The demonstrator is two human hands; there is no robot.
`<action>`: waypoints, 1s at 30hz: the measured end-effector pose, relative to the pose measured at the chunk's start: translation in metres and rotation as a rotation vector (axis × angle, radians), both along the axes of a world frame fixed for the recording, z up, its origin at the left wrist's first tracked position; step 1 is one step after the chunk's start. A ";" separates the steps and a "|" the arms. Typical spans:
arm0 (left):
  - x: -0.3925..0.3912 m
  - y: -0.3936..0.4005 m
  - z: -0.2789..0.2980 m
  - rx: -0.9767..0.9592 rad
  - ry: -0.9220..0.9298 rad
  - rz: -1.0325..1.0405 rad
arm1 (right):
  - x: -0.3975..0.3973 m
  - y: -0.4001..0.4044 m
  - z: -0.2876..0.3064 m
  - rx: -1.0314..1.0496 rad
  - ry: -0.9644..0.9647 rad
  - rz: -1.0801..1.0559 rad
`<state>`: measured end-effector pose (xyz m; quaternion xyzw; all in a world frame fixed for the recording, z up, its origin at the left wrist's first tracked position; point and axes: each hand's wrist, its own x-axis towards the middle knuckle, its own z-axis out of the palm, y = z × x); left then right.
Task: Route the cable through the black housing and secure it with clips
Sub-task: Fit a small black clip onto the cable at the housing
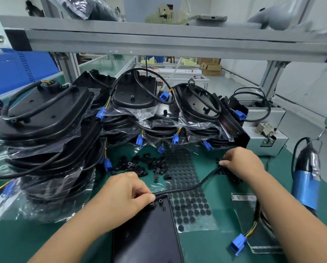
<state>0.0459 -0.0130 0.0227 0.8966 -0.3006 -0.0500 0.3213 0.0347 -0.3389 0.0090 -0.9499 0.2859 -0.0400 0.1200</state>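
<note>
Left hand (124, 194) pinches the cable (179, 190) onto the black housing (147, 234) corner; right hand (242, 164) pinches into loose clips (140, 166) further along. Green bench mat (212, 247), pad sheet (189, 205), bagged housings (45, 130) stacked behind, blue screwdriver (306, 186) hanging right.

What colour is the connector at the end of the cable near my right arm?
Blue connector, seen in the head view.

Factory assembly station: green bench mat (212, 249), aluminium-profile shelf frame (158, 42) overhead, bagged black housings (45, 118) stacked across centre-left, cardboard boxes (211, 69) beyond.
</note>
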 end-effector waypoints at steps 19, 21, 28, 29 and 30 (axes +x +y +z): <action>0.004 0.003 0.006 -0.139 0.200 0.017 | 0.000 0.009 -0.009 -0.024 -0.232 -0.078; 0.002 0.004 0.006 -0.167 0.211 0.028 | -0.009 0.016 -0.005 0.060 -0.381 -0.095; -0.008 -0.011 0.016 -0.451 0.062 0.190 | -0.060 0.107 0.022 0.673 -0.634 0.319; -0.011 -0.015 0.018 -0.505 0.115 0.148 | -0.066 0.123 0.025 0.695 -0.651 0.371; -0.014 -0.019 0.022 -0.530 0.183 0.089 | -0.069 0.136 0.025 0.736 -0.681 0.399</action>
